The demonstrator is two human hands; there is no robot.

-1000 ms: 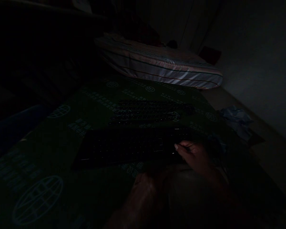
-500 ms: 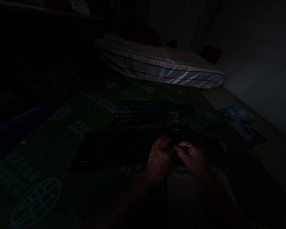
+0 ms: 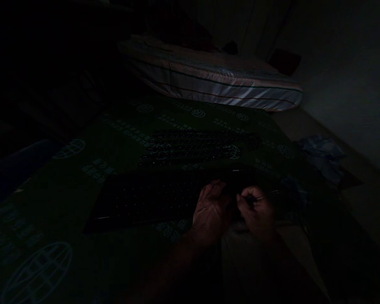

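Note:
In deep shade, a black keyboard (image 3: 139, 202) lies on a green printed mat; small pale dots show across it. My left hand (image 3: 210, 209) rests palm down over its right part, fingers stretched forward. Close beside it, my right hand (image 3: 256, 209) is closed in a pinch above the keyboard's right end; what the fingers hold is too dark to make out. Beyond the keyboard, several rows of small dark pieces that look like keycaps (image 3: 183, 147) lie on the mat.
The green mat (image 3: 114, 122) has white globe prints and lettering. A mattress in a striped cover (image 3: 221, 86) lies at the back. Crumpled plastic (image 3: 323, 152) sits on the floor at the right, near the wall (image 3: 351, 84). Something blue (image 3: 22, 166) stands at the left.
My right hand has shifted slightly right, opening a wider gap from my left hand. My left hand stays on the keyboard. The view has shifted a little.

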